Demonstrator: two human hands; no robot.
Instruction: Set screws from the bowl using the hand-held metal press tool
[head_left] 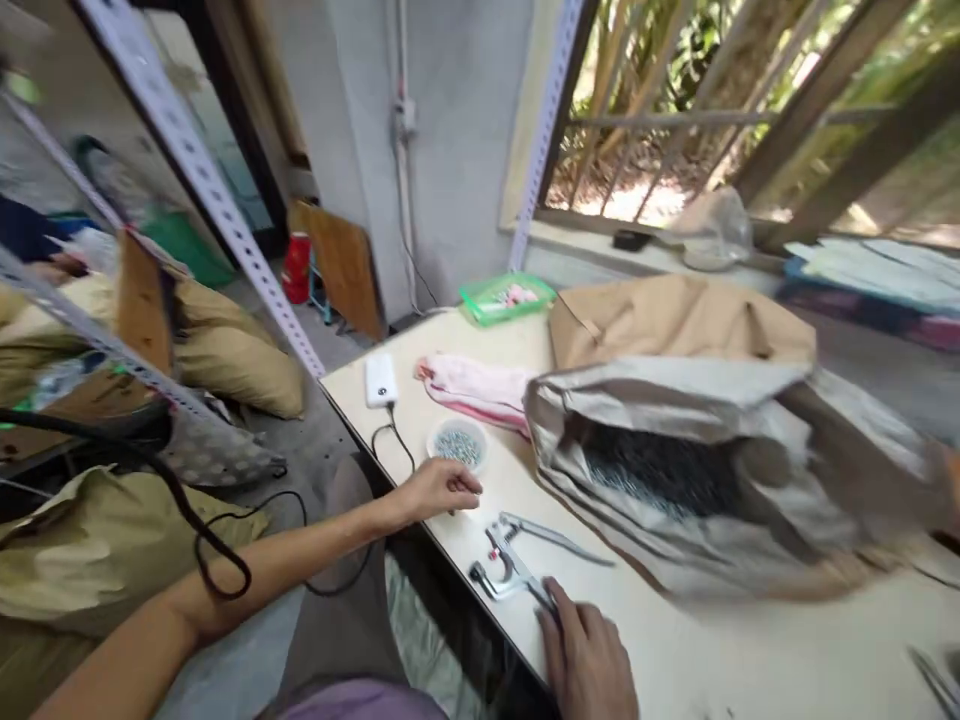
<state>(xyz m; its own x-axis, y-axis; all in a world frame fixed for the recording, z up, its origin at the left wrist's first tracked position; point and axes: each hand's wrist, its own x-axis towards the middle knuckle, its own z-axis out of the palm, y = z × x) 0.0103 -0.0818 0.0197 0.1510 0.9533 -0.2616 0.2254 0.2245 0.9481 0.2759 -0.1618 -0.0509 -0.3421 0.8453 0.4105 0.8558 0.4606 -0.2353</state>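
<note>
My left hand rests at the table's near edge just below a small round dish of tiny beads; its fingers are curled together in a pinch, and what they hold is too small to make out. My right hand lies low on the table, fingers pressed on the dark handle end of a metal hand press plier. The plier lies flat between the two hands, its long lever pointing right.
A large open grey and tan sack with dark contents fills the table's right side. Behind lie pink cloth, a white power bank with cable and a green tray. Perforated metal shelf posts and stuffed bags stand at left.
</note>
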